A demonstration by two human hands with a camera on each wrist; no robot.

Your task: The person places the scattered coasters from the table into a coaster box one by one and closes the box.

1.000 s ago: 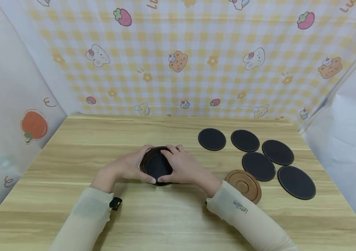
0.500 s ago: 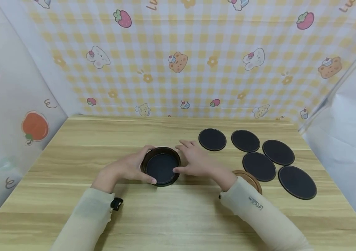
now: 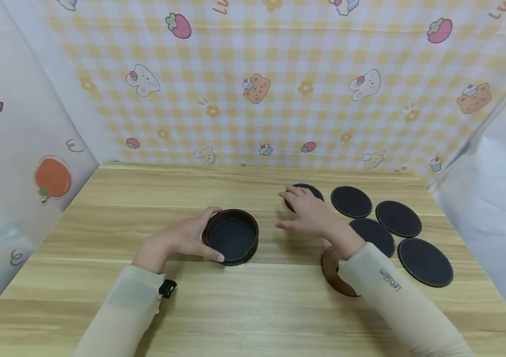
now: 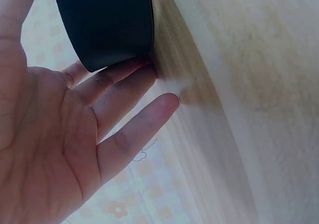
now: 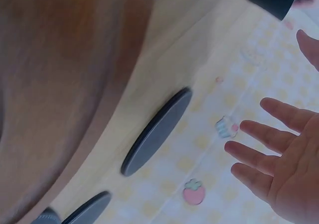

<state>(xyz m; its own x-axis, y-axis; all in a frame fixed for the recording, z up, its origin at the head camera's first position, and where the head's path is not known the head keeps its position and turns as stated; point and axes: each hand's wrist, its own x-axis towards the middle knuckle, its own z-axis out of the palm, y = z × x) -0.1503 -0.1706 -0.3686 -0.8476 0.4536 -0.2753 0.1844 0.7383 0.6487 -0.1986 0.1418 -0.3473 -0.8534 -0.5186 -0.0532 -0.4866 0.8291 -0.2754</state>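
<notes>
A round black coaster holder (image 3: 252,249) with a brown inner wall stands upright on the table; a black disc-shaped floor shows inside. My left hand (image 3: 181,240) grips it from the left, thumb at the near rim and fingers round the far side. In the left wrist view, fingers touch the holder's dark outer wall (image 4: 107,25). My right hand (image 3: 313,214) is apart from the holder, fingers spread, and overlaps the leftmost black coaster (image 3: 311,189) in the head view. The right wrist view shows that palm (image 5: 299,159) holding nothing.
Several more round black coasters lie flat at the right, among them a far one (image 3: 351,202) and a near one (image 3: 425,263). A brown grooved disc (image 3: 334,272) lies partly under my right forearm. A checked cloth (image 3: 217,59) hangs behind the table.
My right hand has let go of the coaster holder and moved right, towards the leftmost coaster. The left hand stays on the holder.
</notes>
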